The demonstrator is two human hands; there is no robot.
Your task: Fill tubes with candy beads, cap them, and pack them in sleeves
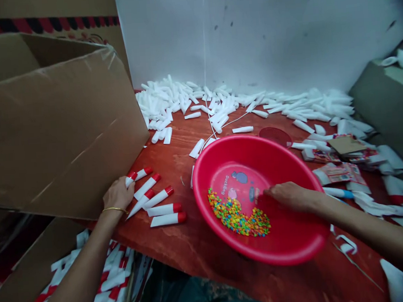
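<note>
Six red-capped white tubes [166, 219] lie loosely fanned on a reddish table [180, 171], seen from my distant post through the head camera, while a seventh capped tube [130, 178] sits in the left hand [118, 195], whose fingers appear closed around it beside a tall cardboard box [63, 142]. Across the table, the right hand [288, 193] reaches into a red basin [281, 257], fingers curled just above its floor; whether they pinch anything, I cannot tell. Small multicoloured pieces [239, 218] lie banked along the basin's near-left side.

I judge the tubes light and smooth, with thin walls that would give under a hard squeeze; the rounder cap end looks the surest place to take hold, the flattened tail the weakest. The pieces look hard, slick and quick to scatter, so a small pinch should suit them better than a loose fistful.

Hidden from me are the left fingertips and most of the held tube, the inside of the tall box, and the right hand's underside. More capped tubes [114, 280] below the table are partly covered by the left forearm, and the packets [348, 152] at right are too blurred to read.
</note>
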